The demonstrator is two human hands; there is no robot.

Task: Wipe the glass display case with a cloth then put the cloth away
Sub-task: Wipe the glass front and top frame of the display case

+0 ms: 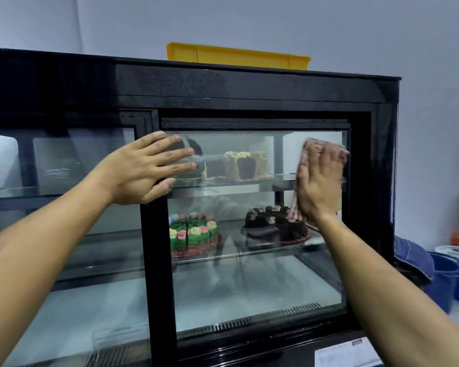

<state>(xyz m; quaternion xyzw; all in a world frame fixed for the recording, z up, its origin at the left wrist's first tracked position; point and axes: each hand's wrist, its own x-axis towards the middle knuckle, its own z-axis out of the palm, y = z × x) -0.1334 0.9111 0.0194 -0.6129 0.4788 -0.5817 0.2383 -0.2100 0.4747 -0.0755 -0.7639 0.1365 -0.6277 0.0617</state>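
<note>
Pale wall behind the case [249, 83]: my left hand [141, 170], fingers straight, steadies the door; my right hand [319, 181] presses the cloth [306, 154] flat, wiping.

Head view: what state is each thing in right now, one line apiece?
Left hand: flat, fingers straight, pressing the glass door.
Right hand: pressing the cloth flat on the glass.
Cloth: spread against the upper right glass.
Glass door: looks closed.
Green cake: cut in slices.
Chocolate cake: partly cut.
</note>
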